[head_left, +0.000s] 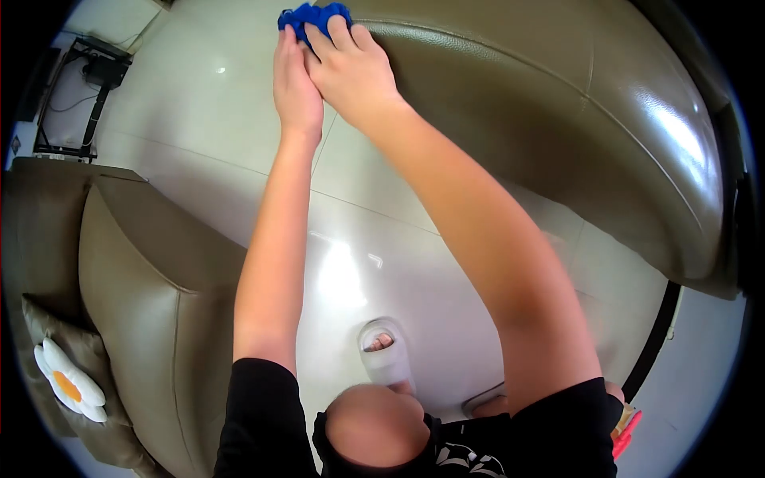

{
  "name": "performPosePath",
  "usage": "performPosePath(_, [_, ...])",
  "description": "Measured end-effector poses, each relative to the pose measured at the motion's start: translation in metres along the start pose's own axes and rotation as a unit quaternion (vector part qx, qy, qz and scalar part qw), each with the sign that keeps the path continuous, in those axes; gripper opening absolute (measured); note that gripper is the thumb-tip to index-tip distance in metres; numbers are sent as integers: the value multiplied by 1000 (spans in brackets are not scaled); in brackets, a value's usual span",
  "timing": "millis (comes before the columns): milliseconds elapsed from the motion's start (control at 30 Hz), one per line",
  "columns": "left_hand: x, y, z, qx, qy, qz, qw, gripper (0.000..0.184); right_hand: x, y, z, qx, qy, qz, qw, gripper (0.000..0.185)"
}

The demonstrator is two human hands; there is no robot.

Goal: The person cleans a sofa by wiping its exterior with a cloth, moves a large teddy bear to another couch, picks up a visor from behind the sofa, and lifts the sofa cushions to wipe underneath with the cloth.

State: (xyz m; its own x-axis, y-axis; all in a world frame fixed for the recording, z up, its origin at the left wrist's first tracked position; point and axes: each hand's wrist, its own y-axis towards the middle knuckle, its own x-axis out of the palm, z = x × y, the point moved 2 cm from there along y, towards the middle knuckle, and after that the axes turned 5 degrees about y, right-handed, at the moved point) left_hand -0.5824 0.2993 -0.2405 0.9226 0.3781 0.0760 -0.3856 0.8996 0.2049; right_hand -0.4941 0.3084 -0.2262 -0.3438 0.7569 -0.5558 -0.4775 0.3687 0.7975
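Note:
A crumpled blue cloth is at the top of the view, by the end of the brown leather sofa. My right hand is closed on the cloth, fingers bent over it, beside the sofa's edge. Close against it, my left hand has its fingertips at the cloth's lower left side, fingers together. Both arms are stretched far forward. Whether the cloth touches the sofa is hard to tell.
Another brown sofa stands at left with a white flower cushion. A black metal frame is at upper left. Pale tiled floor lies between. A slippered foot and a red object appear below.

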Motion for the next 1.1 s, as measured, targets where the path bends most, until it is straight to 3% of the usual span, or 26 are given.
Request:
performPosePath(33, [-6, -2, 0, -23, 20, -10, 999, 57, 1, -4, -1, 0, -1, 20, 1000, 15])
performPosePath(133, [-20, -15, -22, 83, 114, -13, 990, 56, 1, -20, -9, 28, 35, -34, 998, 21])
performPosePath(267, [-33, -49, -61, -145, 61, -86, 984, 53, 1, -66, -23, -19, 20, -181, 983, 23])
performPosePath(367, [-22, -73, -90, -179, -101, -77, 976, 58, 1, -93, -23, -28, 45, -191, 980, 26])
performPosePath(467, [-16, -68, -92, -158, -162, -108, 968, 64, -14, -107, -24, -16, 115, -213, 970, 41])
performPosePath(500, [-12, -65, -90, -177, -179, -115, 961, 66, -16, -117, -24, -12, 151, -284, 947, 50])
performPosePath(533, [-8, -59, -93, -216, -204, -101, 950, 69, -24, -128, -19, -26, 172, -285, 943, 50])
performPosePath(600, [8, -66, -84, -202, -80, -58, 974, 72, -56, -160, -6, -54, 217, -292, 930, 49])
performPosePath(633, [9, -53, -120, -164, -32, -38, 985, 74, -86, -172, 4, -81, 211, -360, 905, 47])
performPosePath(667, [19, -55, -118, -154, -44, -3, 987, 71, -106, -201, 10, -87, 229, -390, 888, 42])
performPosePath(733, [33, -49, -133, -81, 84, 89, 989, 66, -157, -257, 33, -107, 248, -452, 850, 34])
performPosePath(833, [50, -56, -139, -80, 73, 181, 977, 49, -245, -319, 76, -121, 245, -584, 764, 25])
performPosePath(867, [54, -55, -148, -96, 63, 205, 972, 46, -269, -334, 91, -87, 240, -591, 765, 24])
performPosePath(900, [61, -57, -159, -118, -68, 217, 967, 45, -292, -350, 105, -51, 233, -597, 766, 24])
performPosePath(933, [69, -68, -159, -175, -58, 244, 952, 43, -309, -359, 115, -15, 225, -602, 766, 23])
performPosePath(1000, [96, -93, -153, -233, -133, 166, 949, 35, -330, -375, 131, 103, 212, -569, 788, 24])
performPosePath(1067, [98, -100, -231, -279, -228, 54, 931, 28, -348, -388, 140, 204, 195, -521, 806, 24])
performPosePath(1100, [108, -112, -251, -336, -248, 20, 908, 33, -348, -394, 137, 245, 190, -490, 815, 25])
